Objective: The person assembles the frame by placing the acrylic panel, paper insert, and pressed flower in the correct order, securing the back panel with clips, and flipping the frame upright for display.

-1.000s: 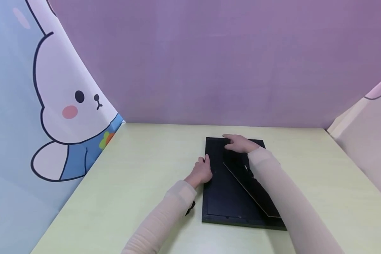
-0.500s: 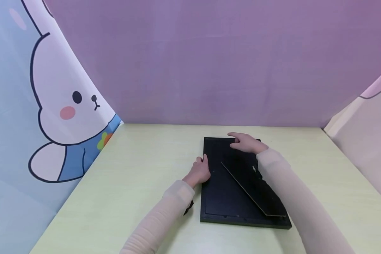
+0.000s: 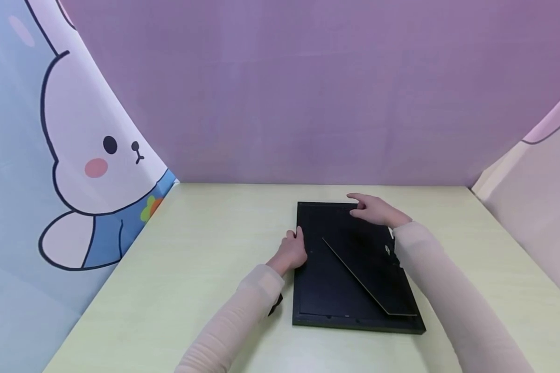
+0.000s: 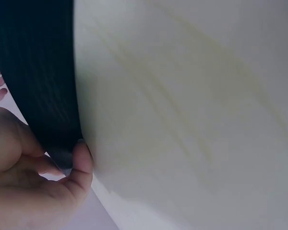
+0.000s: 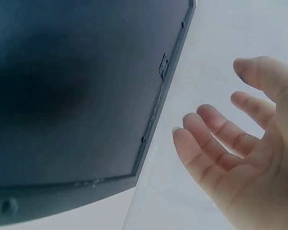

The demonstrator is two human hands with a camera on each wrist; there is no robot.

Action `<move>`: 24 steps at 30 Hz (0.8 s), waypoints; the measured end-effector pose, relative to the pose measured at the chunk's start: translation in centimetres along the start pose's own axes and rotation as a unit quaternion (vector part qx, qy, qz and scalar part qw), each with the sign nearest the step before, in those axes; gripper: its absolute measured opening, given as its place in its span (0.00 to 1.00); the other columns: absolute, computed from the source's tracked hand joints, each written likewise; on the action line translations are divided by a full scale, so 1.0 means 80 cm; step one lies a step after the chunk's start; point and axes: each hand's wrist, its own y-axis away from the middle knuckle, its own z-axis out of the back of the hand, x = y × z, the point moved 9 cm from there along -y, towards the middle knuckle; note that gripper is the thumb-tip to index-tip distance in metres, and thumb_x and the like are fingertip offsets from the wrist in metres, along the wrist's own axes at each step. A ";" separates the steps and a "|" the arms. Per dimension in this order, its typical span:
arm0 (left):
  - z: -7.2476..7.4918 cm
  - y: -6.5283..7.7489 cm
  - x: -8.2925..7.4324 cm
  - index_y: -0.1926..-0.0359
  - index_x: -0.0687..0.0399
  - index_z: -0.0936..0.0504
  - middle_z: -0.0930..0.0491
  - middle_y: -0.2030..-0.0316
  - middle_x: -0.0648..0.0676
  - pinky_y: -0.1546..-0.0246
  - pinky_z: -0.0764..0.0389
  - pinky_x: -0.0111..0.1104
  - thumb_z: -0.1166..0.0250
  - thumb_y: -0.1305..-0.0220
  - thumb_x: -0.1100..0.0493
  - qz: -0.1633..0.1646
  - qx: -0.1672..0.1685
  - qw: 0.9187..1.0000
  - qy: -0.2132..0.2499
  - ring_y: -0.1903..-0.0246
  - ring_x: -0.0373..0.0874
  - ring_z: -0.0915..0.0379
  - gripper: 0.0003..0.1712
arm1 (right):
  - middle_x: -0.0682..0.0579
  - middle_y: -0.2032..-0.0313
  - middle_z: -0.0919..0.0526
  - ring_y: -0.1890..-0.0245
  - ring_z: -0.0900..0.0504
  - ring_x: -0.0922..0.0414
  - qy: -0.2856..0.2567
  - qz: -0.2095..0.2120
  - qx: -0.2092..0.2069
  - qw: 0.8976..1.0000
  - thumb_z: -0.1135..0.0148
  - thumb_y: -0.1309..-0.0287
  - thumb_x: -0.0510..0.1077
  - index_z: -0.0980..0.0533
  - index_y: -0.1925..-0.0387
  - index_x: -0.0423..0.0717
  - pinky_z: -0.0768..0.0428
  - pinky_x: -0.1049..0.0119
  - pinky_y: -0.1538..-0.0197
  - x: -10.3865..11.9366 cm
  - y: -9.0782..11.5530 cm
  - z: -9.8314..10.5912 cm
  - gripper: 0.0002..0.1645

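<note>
A black picture frame point(image 3: 319, 280) lies back side up on the table. Its easel-style stand, a black board point(image 3: 378, 274) with a pale edge, slants across the right part of the back. My left hand point(image 3: 291, 251) grips the left side of the frame; in the left wrist view its fingertips point(image 4: 82, 158) curl at the frame's edge. Over the far right corner hovers my right hand point(image 3: 377, 210), fingers spread and holding nothing. The right wrist view shows its loose fingers apart from the frame's rim point(image 5: 158, 103).
The pale table point(image 3: 224, 233) extends on both sides of the frame. A purple backdrop point(image 3: 280, 93) rises behind the table's far edge, with a rabbit-print sheet point(image 3: 98, 155) at left and a pale panel point(image 3: 541, 207) at right.
My right hand has moved right and lifted away from the frame's back, uncovering more of the stand. The left hand keeps its grip; the whole view shifts slightly.
</note>
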 end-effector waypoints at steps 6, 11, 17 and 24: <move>0.000 0.000 -0.002 0.29 0.57 0.58 0.51 0.35 0.64 0.56 0.29 0.38 0.50 0.33 0.62 -0.002 0.001 1.000 -0.004 0.45 0.54 0.41 0.37 | 0.49 0.74 0.30 0.77 0.34 0.55 0.001 0.009 -0.005 1.000 0.47 0.37 0.42 0.44 0.34 0.35 0.34 0.60 0.69 -0.005 0.012 0.007 0.34; 0.000 0.001 -0.002 0.29 0.58 0.58 0.51 0.35 0.64 0.58 0.28 0.38 0.50 0.33 0.62 -0.001 0.001 1.000 -0.013 0.46 0.55 0.40 0.37 | 0.49 0.72 0.29 0.76 0.33 0.56 0.004 0.018 -0.017 1.000 0.46 0.37 0.42 0.43 0.35 0.34 0.33 0.60 0.68 -0.007 0.019 0.012 0.33; -0.001 0.000 -0.002 0.29 0.58 0.58 0.51 0.35 0.64 0.56 0.28 0.39 0.51 0.33 0.61 0.000 0.005 1.000 -0.025 0.44 0.56 0.41 0.37 | 0.48 0.71 0.29 0.75 0.33 0.55 0.001 0.011 -0.021 1.000 0.47 0.38 0.41 0.44 0.35 0.34 0.33 0.60 0.68 -0.012 0.029 0.014 0.33; -0.001 -0.001 -0.002 0.29 0.59 0.57 0.50 0.36 0.65 0.55 0.28 0.40 0.49 0.34 0.62 -0.002 -0.002 1.000 -0.024 0.45 0.56 0.40 0.37 | 0.48 0.73 0.30 0.77 0.34 0.54 -0.005 -0.007 -0.016 1.000 0.47 0.37 0.41 0.45 0.34 0.35 0.33 0.60 0.69 -0.016 0.040 0.016 0.34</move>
